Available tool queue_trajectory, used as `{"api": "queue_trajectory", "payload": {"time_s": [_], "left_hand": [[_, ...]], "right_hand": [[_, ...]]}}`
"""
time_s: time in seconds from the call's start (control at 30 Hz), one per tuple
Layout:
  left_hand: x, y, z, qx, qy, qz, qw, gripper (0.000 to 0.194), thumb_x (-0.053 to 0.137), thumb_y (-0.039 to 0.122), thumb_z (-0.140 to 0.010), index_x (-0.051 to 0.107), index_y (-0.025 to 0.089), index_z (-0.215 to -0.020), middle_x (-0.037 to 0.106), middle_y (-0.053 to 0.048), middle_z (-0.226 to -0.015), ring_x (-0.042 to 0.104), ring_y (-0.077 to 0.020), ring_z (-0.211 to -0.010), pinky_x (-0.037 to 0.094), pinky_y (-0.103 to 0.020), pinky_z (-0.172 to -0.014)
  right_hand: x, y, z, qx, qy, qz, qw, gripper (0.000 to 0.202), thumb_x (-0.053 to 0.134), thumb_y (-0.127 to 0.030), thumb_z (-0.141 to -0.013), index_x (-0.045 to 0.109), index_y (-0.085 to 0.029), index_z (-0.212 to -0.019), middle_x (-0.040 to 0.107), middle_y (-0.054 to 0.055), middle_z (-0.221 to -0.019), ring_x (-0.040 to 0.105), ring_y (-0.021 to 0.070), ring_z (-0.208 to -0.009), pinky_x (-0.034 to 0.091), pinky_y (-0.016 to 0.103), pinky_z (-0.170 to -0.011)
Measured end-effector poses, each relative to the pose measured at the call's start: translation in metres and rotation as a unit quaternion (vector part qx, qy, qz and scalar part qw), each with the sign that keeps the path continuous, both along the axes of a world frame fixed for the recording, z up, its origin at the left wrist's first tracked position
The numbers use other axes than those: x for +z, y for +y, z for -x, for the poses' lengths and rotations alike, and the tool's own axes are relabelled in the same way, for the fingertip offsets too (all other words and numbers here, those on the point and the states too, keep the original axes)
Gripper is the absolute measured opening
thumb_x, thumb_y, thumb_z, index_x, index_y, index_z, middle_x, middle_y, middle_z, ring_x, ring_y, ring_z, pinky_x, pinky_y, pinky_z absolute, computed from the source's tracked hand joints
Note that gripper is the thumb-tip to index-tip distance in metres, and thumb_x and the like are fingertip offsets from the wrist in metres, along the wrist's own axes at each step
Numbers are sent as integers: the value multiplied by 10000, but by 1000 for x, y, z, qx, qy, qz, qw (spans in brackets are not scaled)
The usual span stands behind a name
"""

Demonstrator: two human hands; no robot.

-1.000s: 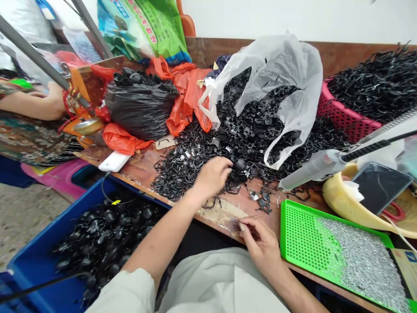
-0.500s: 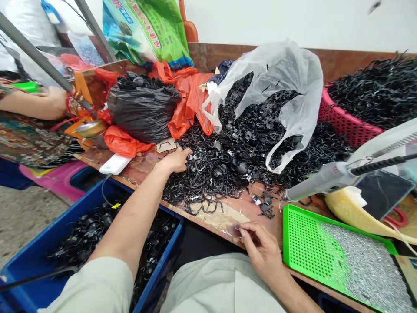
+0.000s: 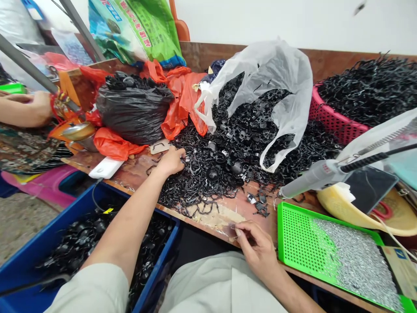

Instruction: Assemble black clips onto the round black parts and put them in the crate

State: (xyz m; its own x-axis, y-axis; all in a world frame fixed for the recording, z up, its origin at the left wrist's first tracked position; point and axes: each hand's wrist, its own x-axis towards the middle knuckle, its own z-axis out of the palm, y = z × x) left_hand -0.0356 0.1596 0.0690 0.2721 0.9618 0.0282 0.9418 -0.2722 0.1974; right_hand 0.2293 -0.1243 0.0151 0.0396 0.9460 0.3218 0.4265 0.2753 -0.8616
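My left hand [image 3: 172, 161] is at the left side of a heap of black plastic parts [image 3: 208, 174], back of the hand up, fingers curled down against the small curved black strips. Its fingertips are hidden, so what they hold cannot be made out. My right hand [image 3: 257, 243] rests at the table's front edge, thumb and forefinger drawn together; anything between them is too small to name. Just beyond it lie a few loose black clip-like parts [image 3: 260, 203]. A grey electric screwdriver [image 3: 309, 178] hangs at the right, its tip above the green tray [image 3: 293, 234] of small silvery screws.
A white plastic bag [image 3: 293, 69] spills black parts at the back. A pink basket [image 3: 339, 124] of black strips stands right, a black bag [image 3: 133, 113] left. Below the table is a blue crate [image 3: 19, 265]. Another person's arm [image 3: 26, 108] is at far left.
The view has swung slightly to the right, so everything sits further left. The fingers of my left hand have curled in more at the heap. My right hand keeps its pose.
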Motion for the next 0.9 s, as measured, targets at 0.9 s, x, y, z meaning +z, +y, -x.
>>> {"api": "queue_trajectory", "payload": {"time_s": [0.9], "left_hand": [[44,-51,-127,-176,-173,-121,961,265,556,377,-858,671,210,-1029,576,-81,-1238,567,-224,-1095,453,-344,-952]], "right_hand": [[-1,-3,-3,-7,-4,-5,1000,150,550,-148,-898,624,-222,-1005,654,38,-854,624,171,-764,493,293,-674]]}}
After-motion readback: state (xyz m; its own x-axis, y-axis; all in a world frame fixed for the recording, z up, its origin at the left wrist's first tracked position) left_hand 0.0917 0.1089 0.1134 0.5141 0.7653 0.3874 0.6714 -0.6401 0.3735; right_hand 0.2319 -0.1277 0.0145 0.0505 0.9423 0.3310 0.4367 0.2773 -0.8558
